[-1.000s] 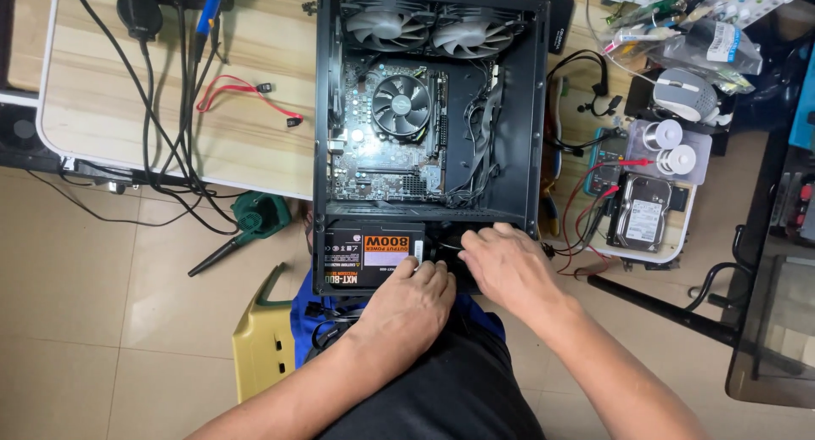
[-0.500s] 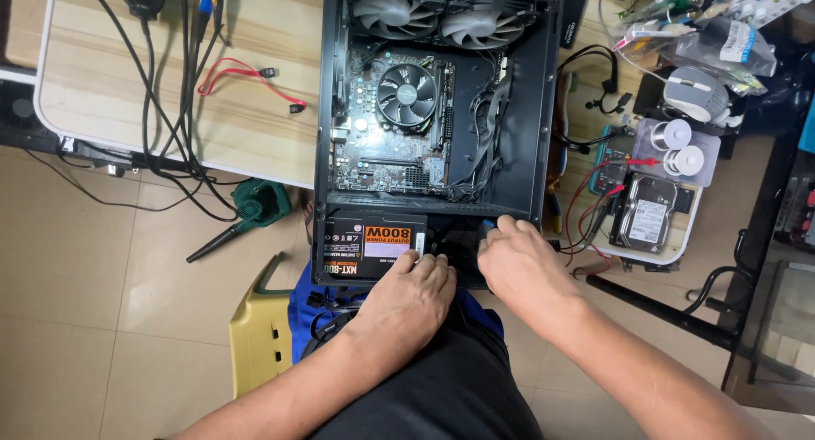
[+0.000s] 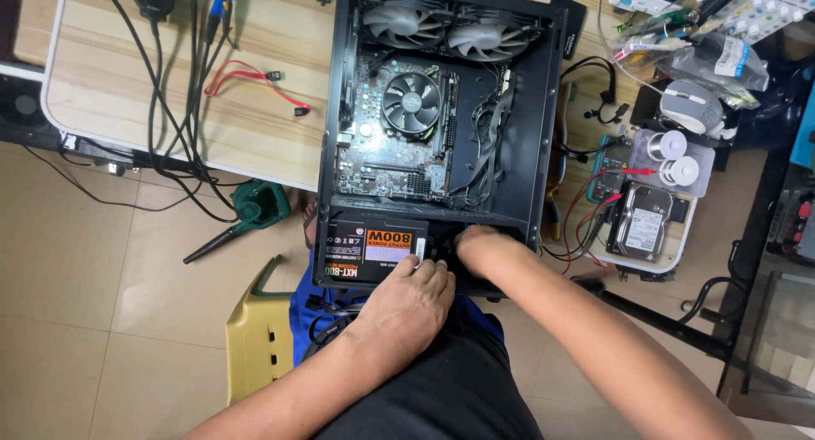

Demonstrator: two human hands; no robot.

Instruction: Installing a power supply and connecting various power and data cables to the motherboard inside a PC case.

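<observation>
The left hand [image 3: 413,300] lies flat, fingers spread, on the near edge of the black power supply [image 3: 367,250], which sits in the bottom bay of the open computer case [image 3: 550,126]. The right hand [image 3: 480,245] reaches into the bay beside it; its grip cannot be made out

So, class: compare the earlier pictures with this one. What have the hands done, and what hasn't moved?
The right hand has pushed deeper into the bay beside the power supply, its fingers now hidden among the black cables. The left hand stays resting at the power supply's near edge. The computer case, its fans and the table clutter are unchanged.
</observation>
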